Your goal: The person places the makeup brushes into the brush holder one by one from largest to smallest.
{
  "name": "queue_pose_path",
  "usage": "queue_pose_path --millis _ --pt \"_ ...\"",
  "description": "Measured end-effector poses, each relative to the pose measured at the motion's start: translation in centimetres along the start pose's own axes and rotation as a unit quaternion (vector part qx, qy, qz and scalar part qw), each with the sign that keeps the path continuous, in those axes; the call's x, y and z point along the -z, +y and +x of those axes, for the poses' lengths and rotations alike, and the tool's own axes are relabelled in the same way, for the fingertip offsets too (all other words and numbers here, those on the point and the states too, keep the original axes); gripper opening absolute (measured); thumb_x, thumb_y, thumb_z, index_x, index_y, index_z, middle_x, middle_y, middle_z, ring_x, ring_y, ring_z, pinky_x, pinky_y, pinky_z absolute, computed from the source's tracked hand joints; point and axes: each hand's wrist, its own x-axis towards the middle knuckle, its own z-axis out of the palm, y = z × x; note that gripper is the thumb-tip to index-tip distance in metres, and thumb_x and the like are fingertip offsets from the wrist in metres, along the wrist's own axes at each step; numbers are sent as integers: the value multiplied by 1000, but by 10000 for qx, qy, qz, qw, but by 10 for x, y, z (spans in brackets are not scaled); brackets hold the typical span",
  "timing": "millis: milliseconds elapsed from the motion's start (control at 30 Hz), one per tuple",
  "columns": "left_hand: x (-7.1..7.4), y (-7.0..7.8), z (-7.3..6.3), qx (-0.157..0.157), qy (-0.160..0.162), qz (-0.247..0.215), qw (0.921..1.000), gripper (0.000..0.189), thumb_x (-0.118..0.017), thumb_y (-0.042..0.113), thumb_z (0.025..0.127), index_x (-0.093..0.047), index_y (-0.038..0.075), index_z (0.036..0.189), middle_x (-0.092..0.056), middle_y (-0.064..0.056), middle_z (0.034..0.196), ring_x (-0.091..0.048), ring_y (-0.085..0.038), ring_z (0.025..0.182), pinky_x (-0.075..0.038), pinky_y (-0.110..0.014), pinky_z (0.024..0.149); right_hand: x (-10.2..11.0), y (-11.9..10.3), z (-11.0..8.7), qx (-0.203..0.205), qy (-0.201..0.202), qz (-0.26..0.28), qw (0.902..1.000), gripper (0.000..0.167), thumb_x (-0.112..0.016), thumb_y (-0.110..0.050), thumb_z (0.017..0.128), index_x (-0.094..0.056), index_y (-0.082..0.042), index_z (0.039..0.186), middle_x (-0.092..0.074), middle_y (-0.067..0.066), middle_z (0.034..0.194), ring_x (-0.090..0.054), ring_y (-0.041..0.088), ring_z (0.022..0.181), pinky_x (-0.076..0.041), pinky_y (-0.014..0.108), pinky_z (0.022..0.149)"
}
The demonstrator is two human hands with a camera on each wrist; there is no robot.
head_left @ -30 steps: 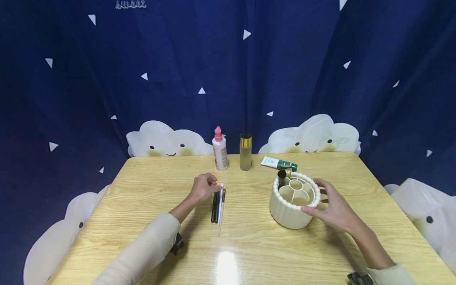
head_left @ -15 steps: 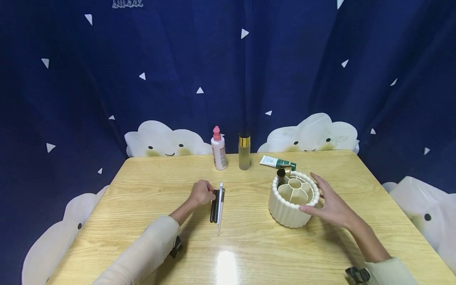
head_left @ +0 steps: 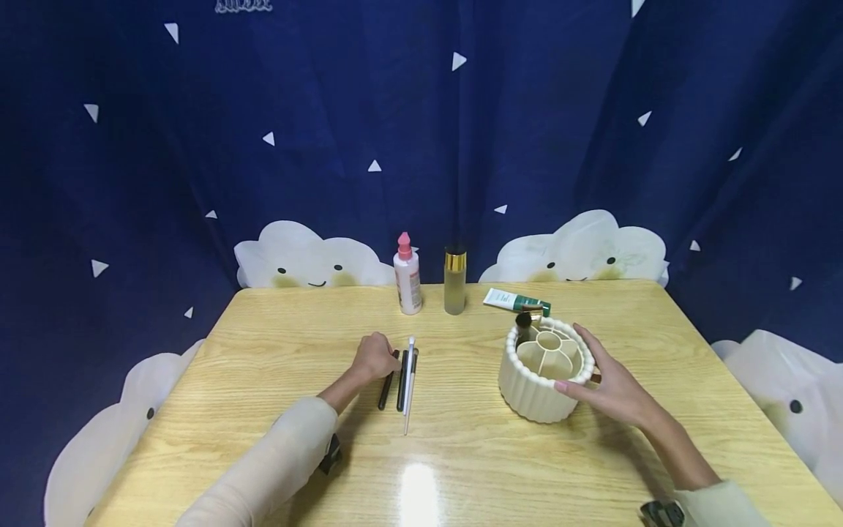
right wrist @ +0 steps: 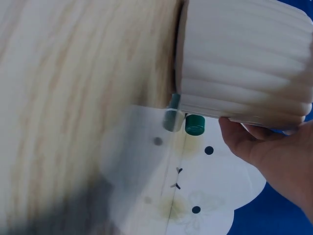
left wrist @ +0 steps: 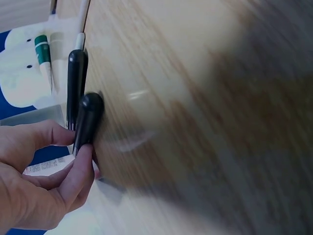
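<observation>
My left hand (head_left: 374,357) pinches a slim black pen-like stick (left wrist: 89,117) between thumb and fingers, its rounded end pointing away from the palm in the left wrist view. In the head view that stick slants apart from a second black stick (head_left: 402,384). Right of them lie a white stick (head_left: 411,359) and a thin, pale-handled stick with a dark top (head_left: 407,410). My right hand (head_left: 615,388) holds a cream ribbed organizer (head_left: 536,391) by its right side, thumb near the beaded rim. A dark-bristled brush (head_left: 523,322) stands in one of its compartments.
Along the back of the wooden table (head_left: 276,322) stand a white bottle with a pink top (head_left: 407,285) and a gold-capped bottle (head_left: 454,285). A white and green tube (head_left: 510,300) lies behind the organizer. A dark blue curtain (head_left: 329,110) hangs behind.
The left hand has come down onto the leftmost black stick and swung its near end leftward, away from the other sticks. The right hand has stayed at the organizer.
</observation>
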Motion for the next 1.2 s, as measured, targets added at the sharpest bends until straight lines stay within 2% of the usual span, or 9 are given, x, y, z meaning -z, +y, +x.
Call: queue_pose_path --millis 100,233,333,467,667,800,967,1200 --pt "3 1 0 87 -53 -18 9999 44 -74 6 67 -40 16 42 -35 6 41 -38 -12 49 -33 -20 46 -1 1 0 -3 67 -14 10000 101 -72 -39 81 -6 -11 153 -26 29 150 -39 49 129 -40 64 96" --pt "6 0 1 27 41 -100 9999 27 -73 6 66 -52 13 49 -50 2 52 -48 -16 61 -41 -23 56 -2 2 -2 -21 78 -37 10000 102 -72 -40 81 -6 -11 153 -27 29 150 -39 50 128 -39 65 96" --pt "8 3 1 -105 136 -208 9996 19 -72 6 66 -57 9 55 -54 1 58 -49 -16 61 -42 -23 57 -2 2 -2 -58 59 -35 10000 103 -72 -41 81 -5 -11 153 -28 30 149 -41 50 127 -41 64 95" --pt "12 12 0 -359 184 -477 9980 16 -73 8 69 -59 6 61 -53 1 60 -48 -14 59 -39 -21 53 -2 2 -3 -116 66 -32 9999 103 -72 -41 81 -4 -12 153 -28 30 149 -40 50 127 -41 65 94" --pt "21 28 0 -682 378 -1006 9919 12 -72 6 70 -65 1 78 -62 -4 68 -51 -12 62 -42 -19 54 -2 2 -2 -65 79 1 9999 102 -72 -41 81 -5 -10 152 -28 29 149 -41 49 127 -43 62 95" --pt "25 41 -1 -738 443 -1625 9830 15 -68 2 71 -65 -1 85 -65 -6 73 -55 -9 60 -48 -19 55 -2 1 -1 -28 85 49 9999 102 -72 -40 81 -6 -9 152 -29 29 148 -44 47 126 -45 59 94" --pt "30 60 -6 -872 432 -2455 9645 19 -65 -2 72 -65 -4 91 -67 -12 79 -57 -9 59 -54 -23 53 -2 0 -1 -38 103 13 9999 102 -72 -41 81 -5 -11 153 -30 28 148 -44 47 126 -45 60 94" --pt "32 84 -12 -800 190 -3282 9410 24 -64 -2 76 -62 -6 100 -64 -13 88 -58 -11 71 -59 -33 66 -2 1 0 -81 126 -73 9999 102 -72 -42 80 -6 -13 153 -32 29 147 -47 47 123 -46 59 92"
